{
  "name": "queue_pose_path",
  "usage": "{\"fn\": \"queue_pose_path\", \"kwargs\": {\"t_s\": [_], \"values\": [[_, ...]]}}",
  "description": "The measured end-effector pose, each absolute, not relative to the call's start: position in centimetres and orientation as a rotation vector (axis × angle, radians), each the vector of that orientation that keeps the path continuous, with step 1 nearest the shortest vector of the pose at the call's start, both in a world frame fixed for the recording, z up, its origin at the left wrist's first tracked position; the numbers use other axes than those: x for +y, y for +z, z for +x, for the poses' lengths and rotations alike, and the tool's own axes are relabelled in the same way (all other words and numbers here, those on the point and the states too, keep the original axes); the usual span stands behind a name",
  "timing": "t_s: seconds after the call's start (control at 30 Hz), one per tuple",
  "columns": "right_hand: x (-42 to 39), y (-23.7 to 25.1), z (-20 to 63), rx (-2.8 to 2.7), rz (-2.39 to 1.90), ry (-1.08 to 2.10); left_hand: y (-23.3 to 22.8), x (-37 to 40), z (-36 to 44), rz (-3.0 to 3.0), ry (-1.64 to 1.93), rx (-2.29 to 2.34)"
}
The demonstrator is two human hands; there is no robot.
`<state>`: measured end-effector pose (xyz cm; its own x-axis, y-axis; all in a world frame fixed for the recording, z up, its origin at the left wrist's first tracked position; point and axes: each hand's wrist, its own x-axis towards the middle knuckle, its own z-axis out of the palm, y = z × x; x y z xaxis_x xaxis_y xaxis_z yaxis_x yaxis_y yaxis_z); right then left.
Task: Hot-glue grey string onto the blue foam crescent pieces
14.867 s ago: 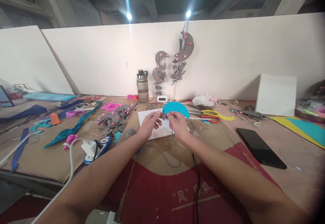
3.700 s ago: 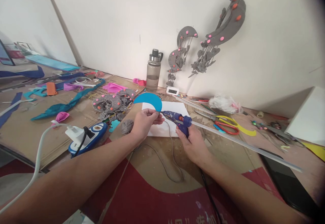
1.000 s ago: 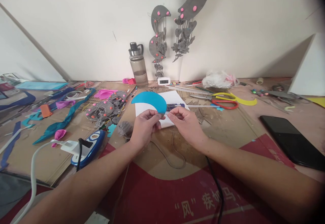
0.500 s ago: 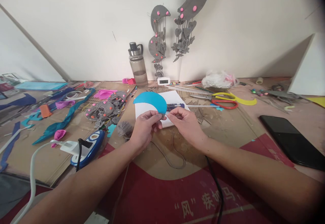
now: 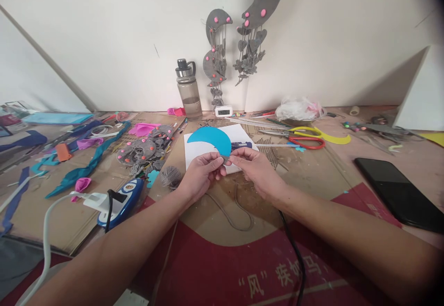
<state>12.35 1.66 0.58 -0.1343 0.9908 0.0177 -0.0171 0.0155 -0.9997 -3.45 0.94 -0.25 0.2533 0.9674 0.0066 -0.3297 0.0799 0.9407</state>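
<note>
Blue crescent [image 5: 210, 138]: flat, smooth foam or card, one piece, curved like a moon, held just above a white sheet [image 5: 197, 151] at table centre. Left hand [image 5: 201, 176] pinches its lower tip; right hand [image 5: 255, 169] meets it there, fingertips of both pressed together on the tip, possibly with a bit of grey cord between them — too small to be sure. Grey cord [image 5: 225, 211] loops loosely over the table below the hands. Glue gun [image 5: 241, 145], blue, lies on the sheet behind the right hand. Two grey felt moon mobiles [image 5: 215, 51] with pink dots hang on the wall. One ball of grey yarn [image 5: 169, 175]; one clear bottle [image 5: 189, 90]; one pair of red-and-yellow scissors [image 5: 308, 137].
</note>
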Motion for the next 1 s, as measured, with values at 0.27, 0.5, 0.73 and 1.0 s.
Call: {"fn": "queue_pose_path", "kwargs": {"t_s": [0.27,0.5,0.73,1.0], "values": [[1.5,0.6,12.4,-1.352,-1.127,1.313,-0.5,1.2,-3.7,0.937,1.103,0.776],[1.1,1.0,12.1,-1.332,-1.097,1.348,-0.7,0.9,-3.2,1.019,1.149,0.786],[1.3,0.3,11.9,-1.328,-0.945,1.380,-0.6,0.4,-2.6,1.212,1.188,0.839],[1.2,0.0,12.1,-1.511,-1.089,1.087,-0.1,0.3,-2.5,1.053,1.256,0.907]]}}
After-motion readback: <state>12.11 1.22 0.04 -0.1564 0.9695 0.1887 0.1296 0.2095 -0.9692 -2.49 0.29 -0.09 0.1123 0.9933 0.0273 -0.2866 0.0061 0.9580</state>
